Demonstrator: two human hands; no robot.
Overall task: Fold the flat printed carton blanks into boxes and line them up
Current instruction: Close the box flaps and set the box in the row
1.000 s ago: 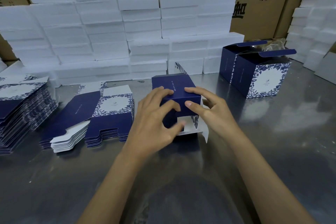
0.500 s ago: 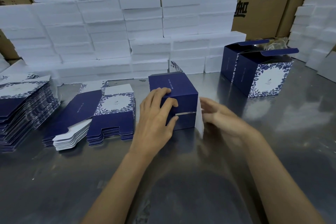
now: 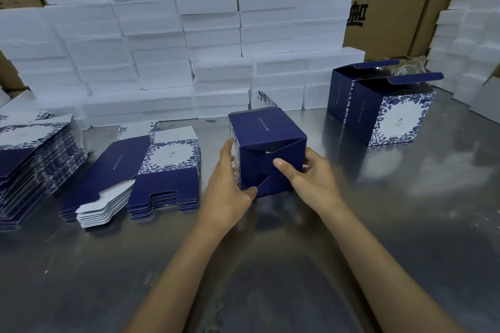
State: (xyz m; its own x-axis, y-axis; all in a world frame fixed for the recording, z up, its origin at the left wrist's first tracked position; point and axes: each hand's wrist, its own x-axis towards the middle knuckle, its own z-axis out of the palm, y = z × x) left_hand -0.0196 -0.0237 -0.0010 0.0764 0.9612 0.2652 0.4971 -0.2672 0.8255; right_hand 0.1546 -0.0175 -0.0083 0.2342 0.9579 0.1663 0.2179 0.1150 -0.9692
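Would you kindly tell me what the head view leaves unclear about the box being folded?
- Far end of the box: faces away, so open or closed is unknown.
- Small print on its top: too small to read.
- Its floral side: mostly covered by the left hand.
- Right hand fingers: hidden behind the box.

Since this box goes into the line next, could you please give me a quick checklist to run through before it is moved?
1. Dark blue printed carton box held from both sides: left hand on its left face, right hand on its right. Ok.
2. Bottom flaps facing the camera fully tucked: one edge near the left thumb looks slightly raised. Not ok.
3. Far end of the box open, like the two finished blue floral boxes: hidden. Cannot tell.
4. Bare steel table in front of the finished boxes for setting it down. Ok.
5. Stack of flat blue carton blanks within the left hand's reach, judging by eye. Ok.
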